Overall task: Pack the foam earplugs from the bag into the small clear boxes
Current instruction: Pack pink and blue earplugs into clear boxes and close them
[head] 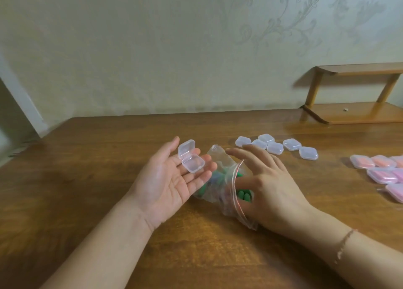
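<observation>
On my feed the left hand (172, 179) lies palm up with fingers straight and relaxed, carrying one small clear box (191, 158) on its fingertips; I see the lid hinged open and standing up at the box's 11 o'clock, and the box looks empty. The right hand (268, 184) is spread palm down, its thumb pushed into the mouth of the bag (224, 179), fingers extended over it; I cannot tell whether it pinches anything inside. The bag is a crumpled clear zip pouch with a red seal line, lying on the surface (87, 179) between the two hands. Through its film I make out green foam earplugs (243, 195), rounded and bullet-shaped, with something bluish among them that is too blurred to name.

At 1 o'clock from the bag sits a cluster of six shut empty boxes (275, 147), frosted and square with rounded corners, some touching. At 3 o'clock, filled boxes (379, 171) hold pink and orange contents; the frame edge cuts them off, so I cannot count them. A wooden shelf (353, 112) stands at the far right, also cropped. A thin bracelet (345, 240) circles the right wrist.
</observation>
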